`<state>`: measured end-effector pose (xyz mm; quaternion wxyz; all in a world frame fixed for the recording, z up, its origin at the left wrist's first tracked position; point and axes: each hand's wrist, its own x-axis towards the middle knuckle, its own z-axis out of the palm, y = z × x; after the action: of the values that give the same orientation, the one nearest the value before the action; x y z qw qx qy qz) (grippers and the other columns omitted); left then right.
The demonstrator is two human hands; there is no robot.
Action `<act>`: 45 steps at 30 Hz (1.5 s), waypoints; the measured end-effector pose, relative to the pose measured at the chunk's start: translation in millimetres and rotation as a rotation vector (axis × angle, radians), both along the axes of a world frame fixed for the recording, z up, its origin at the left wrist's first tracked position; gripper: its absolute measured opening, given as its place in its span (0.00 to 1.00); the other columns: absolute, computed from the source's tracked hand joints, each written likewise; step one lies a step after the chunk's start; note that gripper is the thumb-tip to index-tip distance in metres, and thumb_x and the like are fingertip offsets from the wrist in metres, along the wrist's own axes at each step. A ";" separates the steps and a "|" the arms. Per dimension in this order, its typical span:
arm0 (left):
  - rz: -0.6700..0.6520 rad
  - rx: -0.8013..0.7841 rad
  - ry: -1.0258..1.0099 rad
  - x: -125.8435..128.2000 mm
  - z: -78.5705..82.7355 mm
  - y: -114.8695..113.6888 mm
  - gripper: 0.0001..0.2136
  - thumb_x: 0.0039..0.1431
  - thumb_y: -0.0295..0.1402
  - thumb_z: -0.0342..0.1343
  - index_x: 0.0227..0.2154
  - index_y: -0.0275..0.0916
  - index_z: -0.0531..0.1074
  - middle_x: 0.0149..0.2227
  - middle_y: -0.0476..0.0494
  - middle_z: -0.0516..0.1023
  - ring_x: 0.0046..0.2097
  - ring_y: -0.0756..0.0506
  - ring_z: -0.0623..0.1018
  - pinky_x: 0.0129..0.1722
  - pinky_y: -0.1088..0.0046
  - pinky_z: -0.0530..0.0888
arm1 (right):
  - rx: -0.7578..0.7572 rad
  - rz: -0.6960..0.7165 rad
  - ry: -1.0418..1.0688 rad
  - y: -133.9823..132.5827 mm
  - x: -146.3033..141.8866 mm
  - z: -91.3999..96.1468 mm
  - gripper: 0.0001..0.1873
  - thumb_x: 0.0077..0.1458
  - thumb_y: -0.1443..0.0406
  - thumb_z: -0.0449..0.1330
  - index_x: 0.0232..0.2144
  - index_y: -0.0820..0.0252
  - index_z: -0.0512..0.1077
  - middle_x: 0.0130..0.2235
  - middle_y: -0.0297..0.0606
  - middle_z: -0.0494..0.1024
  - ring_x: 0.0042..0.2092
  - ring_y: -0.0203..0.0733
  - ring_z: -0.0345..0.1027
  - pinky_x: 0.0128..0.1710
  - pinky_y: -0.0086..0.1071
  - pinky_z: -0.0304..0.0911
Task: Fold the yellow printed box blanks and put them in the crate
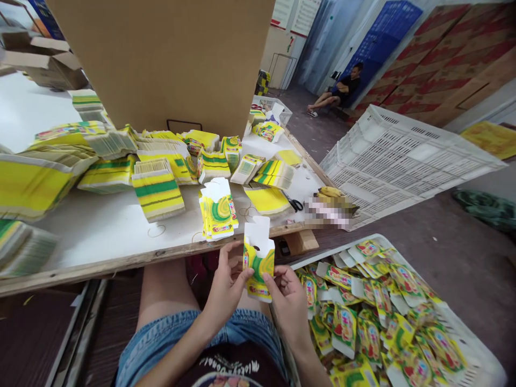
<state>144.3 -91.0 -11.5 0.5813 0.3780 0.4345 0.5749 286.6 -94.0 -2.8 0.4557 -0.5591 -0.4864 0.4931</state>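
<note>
Between my two hands, above my lap, is a small yellow and green carton [260, 266] with its white top flap standing up. My left hand [228, 282] grips its left side, thumb on the front. On the right side, my right hand [287, 295] pinches the lower corner with thumb and fingers. Just beyond, a short stack of similar cartons [220, 209] lies on the white table [189, 215]. To my right stands a white plastic crate [447, 317] heaped with yellow cartons [368, 312], many with their white flaps sticking out.
Bundles of flat yellow cartons [157, 188] line the table, with scissors [296, 204] near its right edge. A large cardboard sheet [161, 64] rises behind them. Bananas [332, 194] lie beside stacked white crates [403, 156]. A person [349, 88] sits farther back.
</note>
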 end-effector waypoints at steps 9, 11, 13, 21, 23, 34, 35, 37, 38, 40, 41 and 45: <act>-0.341 -0.024 -0.200 -11.6 10.7 -3.5 0.25 0.54 0.31 0.64 0.53 0.42 0.61 0.41 0.42 0.78 0.39 0.46 0.79 0.40 0.71 0.74 | 0.027 0.355 0.153 16.5 31.8 23.6 0.19 0.60 0.59 0.60 0.52 0.52 0.64 0.40 0.38 0.77 0.38 0.41 0.72 0.39 0.32 0.68; -0.375 -0.063 -0.242 -11.2 13.3 -4.4 0.23 0.51 0.31 0.66 0.47 0.41 0.63 0.38 0.45 0.78 0.35 0.48 0.78 0.35 0.74 0.73 | -0.027 0.412 0.132 18.9 36.8 27.6 0.14 0.61 0.58 0.59 0.48 0.52 0.66 0.35 0.35 0.76 0.34 0.39 0.70 0.35 0.30 0.66; -0.406 -0.092 -0.263 -10.1 13.6 -5.6 0.20 0.49 0.30 0.67 0.42 0.41 0.63 0.36 0.47 0.76 0.34 0.49 0.77 0.32 0.76 0.72 | -0.068 0.450 0.066 20.4 39.4 32.0 0.11 0.61 0.57 0.58 0.43 0.54 0.69 0.32 0.33 0.73 0.32 0.37 0.67 0.32 0.28 0.63; -0.479 -0.096 -0.227 -10.1 4.2 -5.9 0.37 0.51 0.27 0.65 0.60 0.47 0.51 0.42 0.44 0.78 0.37 0.47 0.79 0.35 0.75 0.72 | 0.067 0.369 -0.119 23.1 37.4 28.7 0.12 0.60 0.55 0.58 0.33 0.58 0.73 0.32 0.36 0.75 0.34 0.41 0.67 0.34 0.30 0.62; -0.444 -0.066 -0.148 -9.1 1.9 -4.1 0.29 0.53 0.27 0.63 0.56 0.43 0.60 0.45 0.41 0.78 0.39 0.47 0.79 0.36 0.75 0.73 | 0.048 0.221 -0.067 24.3 39.3 22.5 0.13 0.58 0.54 0.60 0.37 0.56 0.71 0.35 0.37 0.77 0.33 0.40 0.68 0.32 0.29 0.63; -0.328 0.040 0.130 -0.5 -4.6 -3.5 0.27 0.54 0.19 0.52 0.58 0.41 0.65 0.55 0.39 0.73 0.52 0.42 0.76 0.48 0.70 0.74 | 0.006 0.264 -0.370 27.8 32.7 24.7 0.15 0.51 0.67 0.60 0.44 0.57 0.71 0.22 0.25 0.69 0.23 0.34 0.57 0.24 0.27 0.52; -0.330 0.040 0.123 -0.4 -4.2 -3.5 0.28 0.54 0.19 0.51 0.59 0.41 0.64 0.55 0.38 0.74 0.53 0.42 0.75 0.49 0.69 0.73 | 0.017 0.257 -0.395 28.5 31.9 25.1 0.15 0.51 0.68 0.60 0.43 0.57 0.71 0.22 0.25 0.68 0.23 0.34 0.58 0.24 0.27 0.52; -0.328 0.048 0.119 -0.6 -2.6 -3.0 0.28 0.55 0.20 0.51 0.59 0.41 0.63 0.54 0.37 0.74 0.52 0.42 0.76 0.48 0.69 0.74 | 0.012 0.280 -0.388 29.5 31.8 25.8 0.17 0.51 0.67 0.61 0.46 0.57 0.71 0.24 0.27 0.72 0.25 0.36 0.62 0.26 0.27 0.56; -0.326 0.055 0.121 -0.8 -1.5 -2.5 0.27 0.56 0.21 0.52 0.60 0.41 0.62 0.54 0.37 0.74 0.52 0.42 0.76 0.48 0.68 0.74 | 0.001 0.296 -0.369 29.7 32.5 26.2 0.19 0.52 0.65 0.61 0.48 0.56 0.71 0.28 0.30 0.76 0.27 0.37 0.65 0.27 0.28 0.59; -0.318 0.072 0.130 -1.2 0.6 -1.6 0.26 0.58 0.23 0.53 0.59 0.41 0.62 0.54 0.36 0.74 0.51 0.42 0.76 0.46 0.68 0.75 | -0.019 0.313 -0.322 29.7 34.6 26.5 0.22 0.53 0.61 0.63 0.51 0.56 0.71 0.38 0.36 0.81 0.33 0.41 0.71 0.32 0.30 0.64; -0.310 0.074 0.138 -1.2 1.2 -1.3 0.25 0.58 0.24 0.53 0.59 0.41 0.63 0.54 0.36 0.74 0.50 0.42 0.77 0.45 0.69 0.75 | -0.022 0.317 -0.287 29.6 35.7 26.4 0.23 0.53 0.59 0.63 0.52 0.56 0.72 0.42 0.38 0.81 0.37 0.43 0.73 0.35 0.32 0.66; -0.236 0.052 0.188 0.7 0.6 -1.6 0.23 0.57 0.26 0.55 0.57 0.39 0.65 0.51 0.37 0.76 0.45 0.44 0.78 0.42 0.71 0.76 | -0.026 0.306 -0.208 29.9 37.7 23.4 0.22 0.55 0.56 0.62 0.50 0.58 0.76 0.40 0.40 0.81 0.38 0.44 0.72 0.36 0.33 0.67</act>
<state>145.0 -92.5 -10.9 0.5919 0.4933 0.4244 0.4756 324.4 -64.1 20.7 0.3153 -0.5325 -0.6037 0.5026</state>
